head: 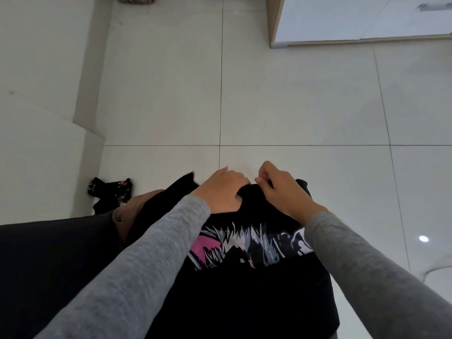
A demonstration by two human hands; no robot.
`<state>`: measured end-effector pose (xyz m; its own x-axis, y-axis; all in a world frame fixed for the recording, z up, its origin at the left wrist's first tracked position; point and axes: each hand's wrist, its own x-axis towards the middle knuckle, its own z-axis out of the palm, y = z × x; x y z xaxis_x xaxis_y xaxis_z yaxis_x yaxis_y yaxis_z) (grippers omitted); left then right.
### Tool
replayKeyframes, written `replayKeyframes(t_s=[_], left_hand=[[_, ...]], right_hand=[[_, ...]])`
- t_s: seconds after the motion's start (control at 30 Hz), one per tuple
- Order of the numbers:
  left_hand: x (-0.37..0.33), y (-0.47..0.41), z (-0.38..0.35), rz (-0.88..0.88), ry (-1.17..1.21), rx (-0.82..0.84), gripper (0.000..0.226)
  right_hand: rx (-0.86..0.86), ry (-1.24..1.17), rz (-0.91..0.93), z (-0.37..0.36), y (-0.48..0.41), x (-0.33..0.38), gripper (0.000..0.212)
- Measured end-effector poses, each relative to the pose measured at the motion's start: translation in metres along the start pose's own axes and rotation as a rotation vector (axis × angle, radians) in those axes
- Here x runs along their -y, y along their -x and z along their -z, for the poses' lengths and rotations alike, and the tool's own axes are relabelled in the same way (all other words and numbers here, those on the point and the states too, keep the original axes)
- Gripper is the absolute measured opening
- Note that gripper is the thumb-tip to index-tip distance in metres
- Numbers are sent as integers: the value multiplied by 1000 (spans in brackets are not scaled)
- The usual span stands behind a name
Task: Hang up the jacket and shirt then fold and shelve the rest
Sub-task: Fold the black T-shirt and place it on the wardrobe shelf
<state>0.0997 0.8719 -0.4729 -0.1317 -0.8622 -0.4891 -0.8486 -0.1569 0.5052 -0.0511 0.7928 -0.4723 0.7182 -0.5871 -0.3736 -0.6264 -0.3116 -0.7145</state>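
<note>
Apparently the step in hand is the folding of a black T-shirt (244, 297), though I cannot say for sure that it is not the shirt meant for hanging. The garment is close in front of the person's body, above the tiled floor (293, 106), and both hands are at its far edge. What carries it from below is hidden.

The left hand (221, 189) grips this edge: its fingers (232, 176) curl over the cloth and the thumb presses into it. The right hand (283, 192) is just beside it, and its curled fingers (265, 179) pinch the same edge. The two hands are near each other but do not touch.

The T-shirt is dark and soft, with a wide print (244, 245) in pink, white and grey across the middle, facing up. The cloth bunches under the hands, while the near part lies rather smooth.

For the next move, I think the edge must be pulled straight and kept level, so that the fold comes even and the print does not wrinkle. Both hands should move together, because such thin cloth will sag between them.

A tan cloth (129, 209) lies to the left, touching the T-shirt, and a small black printed garment (111, 192) is on the floor, further left. A pale cabinet (354, 20) stands well apart, far to the right.
</note>
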Motion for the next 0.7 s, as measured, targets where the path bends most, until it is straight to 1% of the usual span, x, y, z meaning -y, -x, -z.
replayKeyframes(t_s=[0.07,0.1,0.13,0.2,0.27,0.33,0.4,0.53,0.63,0.7], left_hand=[[-1,1,4,52,226,-53,32],[1,3,8,65,287,-45,28],[3,5,11,52,266,-26,24],[10,8,17,-5,72,-3,15],[17,13,25,-32,-128,-2,11],[25,18,34,7,-310,-13,11],[32,26,41,83,-462,-18,12],[40,41,39,302,-565,-30,4],[41,54,31,435,-584,-88,6],[43,65,25,530,-574,-100,14]], right_hand=[[41,73,15,6,4,0,7],[58,128,14,8,6,-1,10],[71,192,14,11,8,-3,16],[84,334,6,14,10,-8,22],[53,453,-27,14,13,-15,19],[-24,510,-75,13,19,-21,18],[-79,542,-134,14,24,-25,17],[-153,622,-269,16,35,-32,9],[-200,673,-368,17,47,-37,14],[-202,674,-429,19,56,-43,11]])
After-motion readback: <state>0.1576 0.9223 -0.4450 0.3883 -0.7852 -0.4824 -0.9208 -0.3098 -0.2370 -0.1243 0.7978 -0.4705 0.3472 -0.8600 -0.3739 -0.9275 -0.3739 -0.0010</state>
